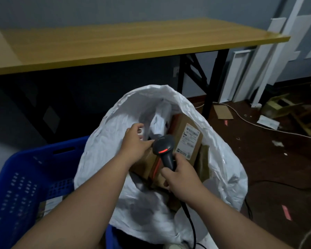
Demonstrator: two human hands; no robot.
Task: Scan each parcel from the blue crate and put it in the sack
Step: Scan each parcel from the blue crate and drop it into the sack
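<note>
A white woven sack (221, 141) stands open in front of me, with several parcels inside. A brown cardboard box (187, 139) with a white shipping label lies near the top, and a white poly mailer (158, 123) sits behind it. My left hand (135, 141) reaches into the sack mouth beside the mailer, fingers extended; whether it holds anything is hidden. My right hand (180, 175) grips a black barcode scanner (164, 150) with a red light glowing, held over the boxes. The blue crate (25, 177) stands at my left.
A yellow-topped table (133, 44) with black legs stands behind the sack. White boards lean against the wall (258, 69) at right. Cardboard scraps, paper bits and a white cable (244, 119) lie on the dark floor. The scanner cord (192, 225) hangs down over the sack.
</note>
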